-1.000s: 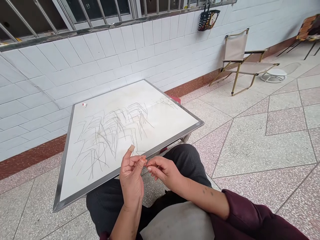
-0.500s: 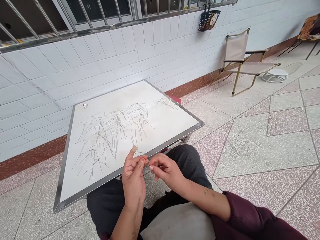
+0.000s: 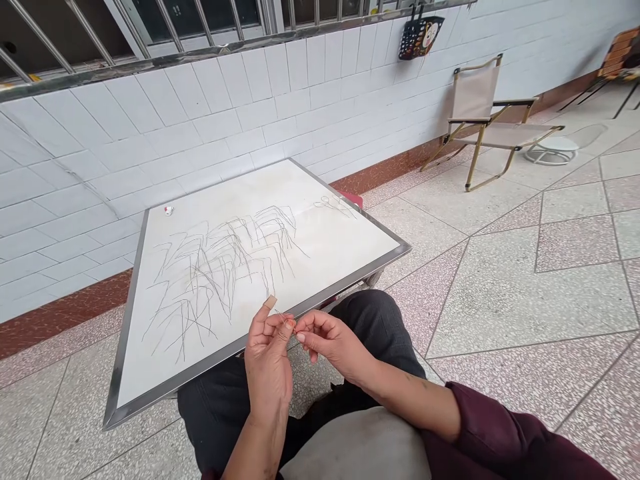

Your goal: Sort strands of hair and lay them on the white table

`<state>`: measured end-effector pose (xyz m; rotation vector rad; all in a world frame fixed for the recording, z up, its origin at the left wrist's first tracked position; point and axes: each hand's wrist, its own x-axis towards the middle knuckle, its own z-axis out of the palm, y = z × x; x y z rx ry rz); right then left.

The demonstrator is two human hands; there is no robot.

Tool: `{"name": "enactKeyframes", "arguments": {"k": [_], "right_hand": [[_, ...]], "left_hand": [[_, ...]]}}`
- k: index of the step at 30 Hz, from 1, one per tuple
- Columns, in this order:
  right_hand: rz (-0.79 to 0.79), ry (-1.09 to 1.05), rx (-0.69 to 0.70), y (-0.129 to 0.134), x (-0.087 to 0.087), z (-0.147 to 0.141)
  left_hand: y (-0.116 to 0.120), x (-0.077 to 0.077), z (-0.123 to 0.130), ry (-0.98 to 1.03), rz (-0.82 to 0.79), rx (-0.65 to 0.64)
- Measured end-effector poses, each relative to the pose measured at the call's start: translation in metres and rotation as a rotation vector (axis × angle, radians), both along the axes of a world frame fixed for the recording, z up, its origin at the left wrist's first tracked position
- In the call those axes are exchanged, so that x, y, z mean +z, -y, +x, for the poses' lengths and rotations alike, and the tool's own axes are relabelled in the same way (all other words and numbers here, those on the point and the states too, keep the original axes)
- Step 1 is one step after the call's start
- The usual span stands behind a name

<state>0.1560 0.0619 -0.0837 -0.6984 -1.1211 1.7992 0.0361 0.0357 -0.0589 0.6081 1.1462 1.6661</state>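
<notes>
Many thin dark bent wires [image 3: 227, 257] lie spread over the white table [image 3: 350, 250], and a smaller group of them [image 3: 336, 206] is near its right corner. My left hand [image 3: 270, 363] is palm up at the table's front edge, thumb and fingertips pinching a thin wire [image 3: 281, 312]. A tan wrap covers the tip of its index finger. Close beside it, my right hand [image 3: 333, 343] has thumb and forefinger pinched together at the same spot, on something too small to make out.
A small white and red object [image 3: 169, 211] sits at the table's back left corner. Behind the table is a tiled wall [image 3: 280, 127] with a hanging black basket [image 3: 420, 39]. A folding chair [image 3: 475, 107] and a white round stand [image 3: 551, 152] are to the right.
My right thumb and forefinger have come closer to the left fingertips. A thin wire now shows sticking up from the left pinch.
</notes>
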Motion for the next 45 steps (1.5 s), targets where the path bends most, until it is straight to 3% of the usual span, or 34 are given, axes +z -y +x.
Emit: {"name": "enactKeyframes", "arguments": {"k": [15,23,28,39,45], "right_hand": [[0.057,0.094,-0.169,0.002,-0.001,-0.011],[0.132,0.165,-0.144,0.004,-0.001,-0.008],[0.167,0.178,-0.168,0.004,-0.002,-0.007],[0.074,0.023,-0.027,0.003,0.005,-0.002],[0.003,-0.004,-0.067,0.002,0.004,-0.003]], "left_hand": [[0.004,-0.003,0.005,0.016,0.032,0.012],[0.004,0.0,0.004,0.019,0.026,0.078],[0.003,0.001,0.001,0.043,0.01,0.036],[0.0,-0.002,-0.003,0.026,0.048,-0.075],[0.001,-0.005,-0.002,0.017,0.018,-0.073]]}}
